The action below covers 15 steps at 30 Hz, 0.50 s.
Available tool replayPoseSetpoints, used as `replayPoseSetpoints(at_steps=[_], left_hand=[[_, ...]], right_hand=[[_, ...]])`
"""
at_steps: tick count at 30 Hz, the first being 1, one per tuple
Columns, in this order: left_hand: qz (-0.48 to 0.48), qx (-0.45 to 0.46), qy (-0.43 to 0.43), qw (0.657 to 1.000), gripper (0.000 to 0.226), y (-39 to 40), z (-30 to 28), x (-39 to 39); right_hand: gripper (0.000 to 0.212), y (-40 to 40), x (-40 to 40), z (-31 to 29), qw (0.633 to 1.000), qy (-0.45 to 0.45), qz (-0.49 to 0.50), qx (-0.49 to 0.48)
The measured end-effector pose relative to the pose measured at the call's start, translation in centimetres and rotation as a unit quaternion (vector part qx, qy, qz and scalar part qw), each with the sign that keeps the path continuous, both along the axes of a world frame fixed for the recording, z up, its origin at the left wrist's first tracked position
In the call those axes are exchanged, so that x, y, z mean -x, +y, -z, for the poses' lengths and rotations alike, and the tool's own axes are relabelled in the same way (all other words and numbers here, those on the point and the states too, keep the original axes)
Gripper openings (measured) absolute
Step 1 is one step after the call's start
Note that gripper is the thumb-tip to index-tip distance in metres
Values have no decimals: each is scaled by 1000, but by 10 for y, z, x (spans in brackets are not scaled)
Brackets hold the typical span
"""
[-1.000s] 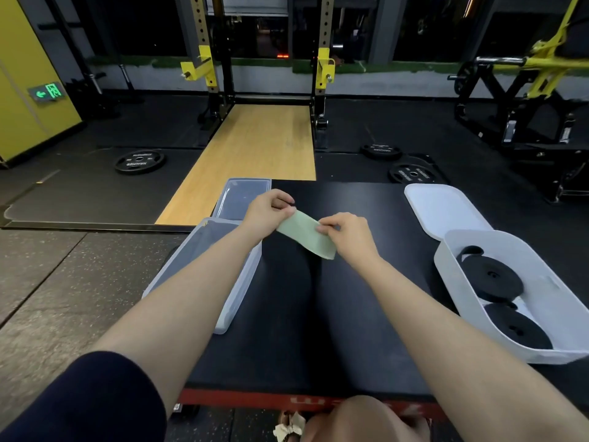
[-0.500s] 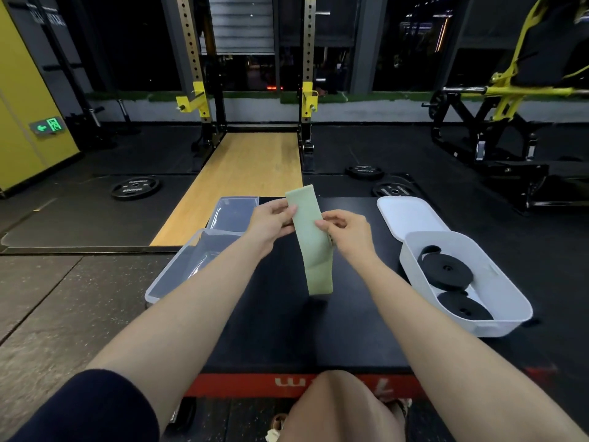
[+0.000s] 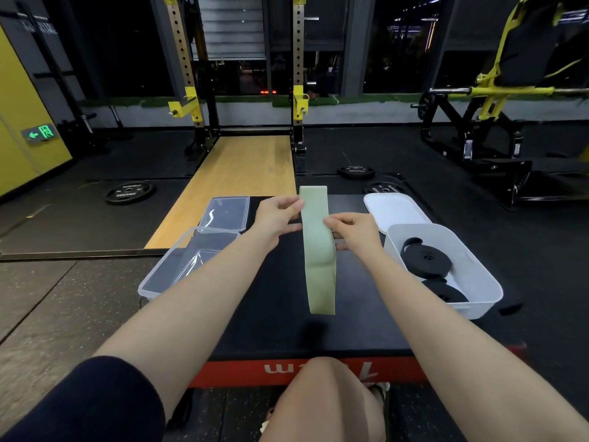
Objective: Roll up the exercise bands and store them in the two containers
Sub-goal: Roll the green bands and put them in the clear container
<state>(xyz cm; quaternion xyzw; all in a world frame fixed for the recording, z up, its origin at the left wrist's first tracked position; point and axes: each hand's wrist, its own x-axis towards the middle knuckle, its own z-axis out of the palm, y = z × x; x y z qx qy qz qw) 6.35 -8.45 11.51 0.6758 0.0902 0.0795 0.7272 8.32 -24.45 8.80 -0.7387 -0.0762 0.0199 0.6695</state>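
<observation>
Above black bench (image 3: 271, 314), green band (image 3: 318, 250) pinched between left hand (image 3: 275, 216) and right hand (image 3: 355, 232).

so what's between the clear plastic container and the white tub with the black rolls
Head view: both hands, left and right, holding the pale green exercise band over the black mat.

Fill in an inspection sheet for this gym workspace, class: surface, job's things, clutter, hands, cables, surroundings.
Surface: black padded platform with a red front edge.
Job's things: pale green fabric exercise band, unrolled, hanging upright; clear plastic container holds no bands, clear lid beyond it; white plastic container holds rolled black bands, white lid behind.
Clutter: nothing seen.
Hands: left hand and right hand pinch the band.
Cables: nothing seen.
Surroundings: yellow squat rack, black weight plate.
</observation>
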Motion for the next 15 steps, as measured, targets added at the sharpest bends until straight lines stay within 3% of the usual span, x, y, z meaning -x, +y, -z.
replayPoseSetpoints(at_steps=[15], left_hand=[[-64,-11,97,993,26,7,85,-101]], right_hand=[[7,31,-106,85,992,61,53,97]])
